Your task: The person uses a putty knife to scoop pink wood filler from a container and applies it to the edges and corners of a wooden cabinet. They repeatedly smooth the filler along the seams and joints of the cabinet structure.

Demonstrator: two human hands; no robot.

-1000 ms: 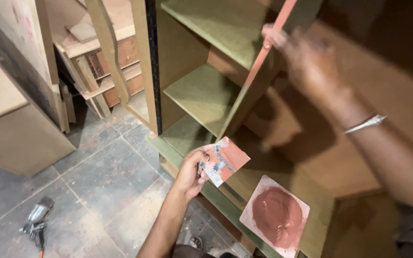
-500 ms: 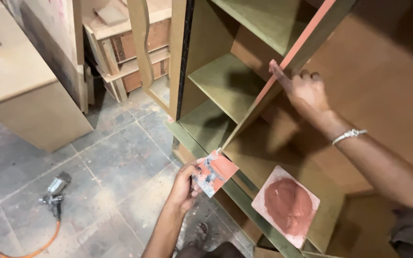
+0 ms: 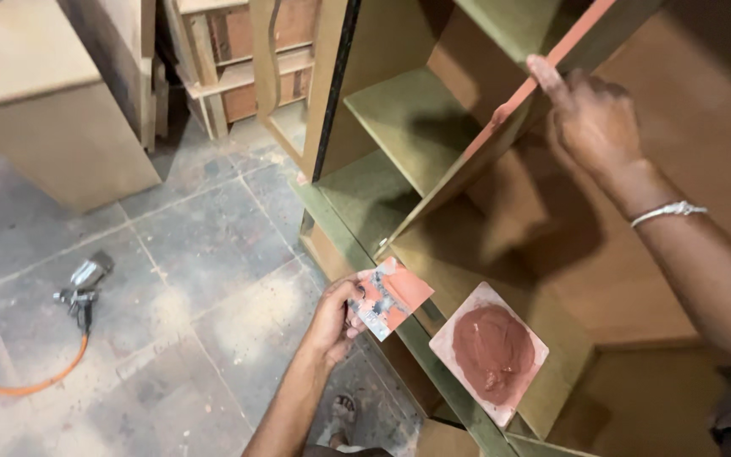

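My left hand [image 3: 332, 322] grips a small flat scraper card [image 3: 391, 296] smeared with reddish-brown paste, held just above the front edge of a wooden shelf unit [image 3: 399, 127]. My right hand [image 3: 590, 118] is raised, its forefinger pressed against the reddish-coated edge of a slanted divider panel [image 3: 513, 106]; it holds nothing. A silver bracelet [image 3: 668, 211] sits on that wrist. A square tile [image 3: 491, 351] carrying a round mound of reddish-brown paste lies on the lower shelf, to the right of the scraper card.
A spray gun [image 3: 82, 283] with an orange hose [image 3: 10, 385] lies on the grey stone floor at left. A plain wooden cabinet [image 3: 44, 110] stands at the upper left. More wooden frames [image 3: 247, 68] lean behind it. My foot [image 3: 344, 415] shows below.
The view has shifted, moving everything right and down. My right hand slid down along the divider's reddish edge. My left hand still holds the scraper card near the shelf front.
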